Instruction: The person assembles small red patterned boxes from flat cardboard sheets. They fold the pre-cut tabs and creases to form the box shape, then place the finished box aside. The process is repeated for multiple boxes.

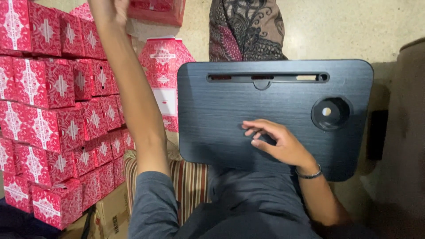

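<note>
1. The left hand (pixel 108 11) is cut off by the top edge, so its fingers and whatever they touch cannot be told.
2. The red box (pixel 157 11) just beside it is cropped by the same edge.
3. The stack of red patterned boxes (pixel 53 110) runs past the left edge.
4. The black lap tray's (pixel 212 110) near edge is hidden behind the right hand (pixel 281 141) and the person's grey clothing.
5. The tray's round cup hole (pixel 331 113) is too dark to read.

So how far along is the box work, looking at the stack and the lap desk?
Done: many red patterned cardboard boxes stand stacked at the left. In hand: the left hand reaches up toward a flat red box blank; the right hand rests on the bare black wood-grain lap desk. Left: flat blanks remain.
</note>
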